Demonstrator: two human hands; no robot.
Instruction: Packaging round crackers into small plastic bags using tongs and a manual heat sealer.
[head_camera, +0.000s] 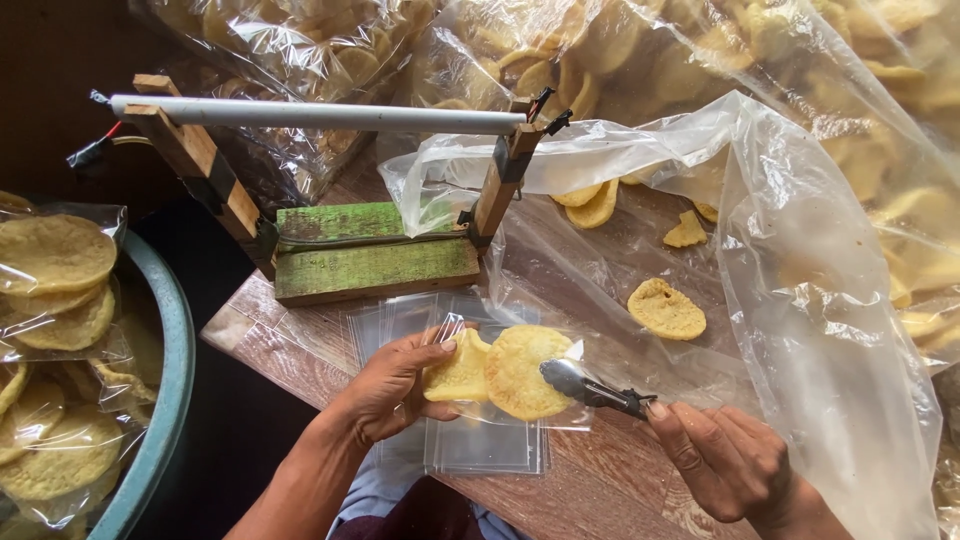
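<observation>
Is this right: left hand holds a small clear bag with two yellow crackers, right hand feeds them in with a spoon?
Not quite. In the head view the right hand holds metal tongs, not a spoon. The left hand does hold the small clear bag with two yellow crackers.

Basin (175, 330) cut off at left

Soft daylight, evenly bright; glare on plastic bags (800, 250) (top especially); dark shadow lower left, edges slightly bent, focus sharp.

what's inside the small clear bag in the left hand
Two round yellow crackers show inside the small clear bag; metal tongs hold one. Anything beneath them is hidden.
</observation>
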